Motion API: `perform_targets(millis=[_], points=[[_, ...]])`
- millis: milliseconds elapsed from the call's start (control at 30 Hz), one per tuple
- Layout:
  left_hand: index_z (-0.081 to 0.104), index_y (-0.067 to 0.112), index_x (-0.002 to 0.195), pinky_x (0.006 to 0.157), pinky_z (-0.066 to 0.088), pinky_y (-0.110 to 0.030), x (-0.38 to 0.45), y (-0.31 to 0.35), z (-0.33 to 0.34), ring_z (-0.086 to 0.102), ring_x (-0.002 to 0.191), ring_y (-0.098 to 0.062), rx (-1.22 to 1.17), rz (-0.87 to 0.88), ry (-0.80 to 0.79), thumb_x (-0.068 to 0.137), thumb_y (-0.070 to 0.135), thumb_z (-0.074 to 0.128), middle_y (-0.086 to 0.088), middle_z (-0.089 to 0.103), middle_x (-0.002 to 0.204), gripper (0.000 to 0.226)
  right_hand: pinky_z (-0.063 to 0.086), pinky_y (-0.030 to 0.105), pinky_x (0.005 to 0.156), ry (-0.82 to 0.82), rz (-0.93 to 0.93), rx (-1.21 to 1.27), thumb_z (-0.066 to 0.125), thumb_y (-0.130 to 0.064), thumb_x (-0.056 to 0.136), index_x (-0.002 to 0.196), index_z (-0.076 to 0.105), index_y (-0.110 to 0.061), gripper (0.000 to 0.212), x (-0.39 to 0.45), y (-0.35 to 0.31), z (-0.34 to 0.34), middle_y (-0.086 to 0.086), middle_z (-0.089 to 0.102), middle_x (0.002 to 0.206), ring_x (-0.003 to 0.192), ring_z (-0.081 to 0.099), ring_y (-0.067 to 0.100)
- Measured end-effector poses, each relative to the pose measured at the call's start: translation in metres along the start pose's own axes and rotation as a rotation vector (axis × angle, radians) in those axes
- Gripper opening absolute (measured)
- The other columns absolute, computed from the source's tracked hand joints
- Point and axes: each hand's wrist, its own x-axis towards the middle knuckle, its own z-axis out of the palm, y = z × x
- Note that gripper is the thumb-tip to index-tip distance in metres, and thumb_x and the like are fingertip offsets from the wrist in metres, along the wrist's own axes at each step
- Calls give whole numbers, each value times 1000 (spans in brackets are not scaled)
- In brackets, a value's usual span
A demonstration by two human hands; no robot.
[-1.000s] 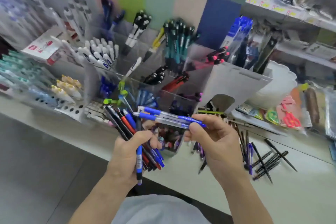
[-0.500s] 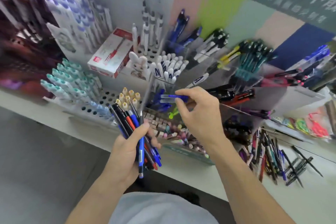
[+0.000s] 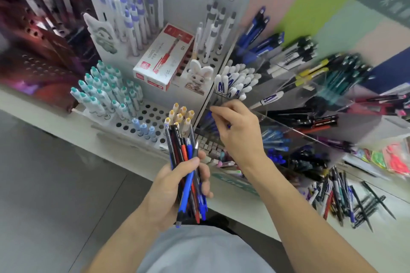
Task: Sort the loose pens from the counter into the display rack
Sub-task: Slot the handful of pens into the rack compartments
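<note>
My left hand (image 3: 170, 186) grips a bundle of pens (image 3: 184, 162), blue, red and black, held upright in front of the counter. Fingers curled, my right hand (image 3: 239, 137) reaches into a low compartment of the clear acrylic display rack (image 3: 288, 122). A bit of a blue pen (image 3: 228, 126) shows between its fingers, and more blue pens (image 3: 207, 122) lie in that compartment just past the fingertips. A heap of loose pens (image 3: 339, 195) lies on the white counter at the right.
Left of the rack stands a white perforated stand with teal-capped pens (image 3: 104, 88), a red and white pen box (image 3: 164, 55) and a rabbit figure (image 3: 199, 75). A tray of erasers (image 3: 213, 148) sits under my right hand. Coloured packets (image 3: 395, 159) lie far right.
My view has swung left and down toward the rack. My right hand carried the blue pens from in front of my chest into the low rack compartment. The left hand kept its bundle.
</note>
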Motion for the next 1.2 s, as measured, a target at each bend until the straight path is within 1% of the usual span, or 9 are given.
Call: perform_targets(millis=[167,233,333,433,567,700,867,1033,1200], points=[[63,4,84,59,52,-34,1,1,-7,50,55,-29,178,-5,-58,73,38,70,-16,51,61,36,60,41,79,-175,-50,-108,73,-5,88,122,71,-4,34,2,-8,-7,14,66,113,93,67,29],[67,9,79,60,51,-35,2,0,-6,52,53,-27,135,37,-50,73,33,72,-16,51,65,24,54,27,90,-209,-31,-77,71,-6,91,133,63,-7,42,-10,-18,-26,10,59,125,107,61,20],[71,16,79,63,47,-38,4,-4,2,54,54,-23,39,99,-1,72,26,71,-11,53,67,13,51,18,74,-94,81,188,68,-9,94,110,70,-11,17,-39,-41,-56,-4,65,99,83,62,9],[72,20,70,66,46,-37,9,-11,11,56,58,-20,-21,167,135,72,19,68,-6,55,65,4,50,22,58,-291,315,447,72,-26,91,86,66,-22,9,-66,-55,-71,-8,68,75,65,63,12],[75,19,74,91,49,-51,15,-18,20,65,77,-25,-69,245,247,73,13,72,-9,63,76,7,54,20,63,-544,446,508,85,-27,82,93,64,-22,24,-82,-43,-74,-4,71,80,71,67,12],[78,21,77,88,53,-49,12,-19,30,68,76,-25,-82,298,295,78,4,67,-9,67,78,20,58,25,70,-563,459,533,85,-25,82,95,75,-25,17,-80,-31,-70,-10,73,81,76,70,10],[65,6,103,81,58,-51,8,-19,26,70,81,-34,-81,243,390,76,13,69,-19,69,90,28,56,26,66,-321,511,644,82,-10,82,88,81,-30,21,-76,-22,-74,-6,72,78,69,68,11],[71,7,84,53,56,-31,9,-27,31,62,60,-21,-75,177,334,75,16,71,-11,63,75,13,63,37,67,-91,524,829,75,7,85,86,81,-13,21,-59,-11,-94,12,70,87,68,75,30],[52,4,100,49,51,-30,12,-27,31,56,53,-22,-111,170,272,61,24,78,-13,54,66,50,63,35,67,111,426,647,75,-1,87,89,79,-16,16,-41,-2,-113,10,66,93,70,74,27]])
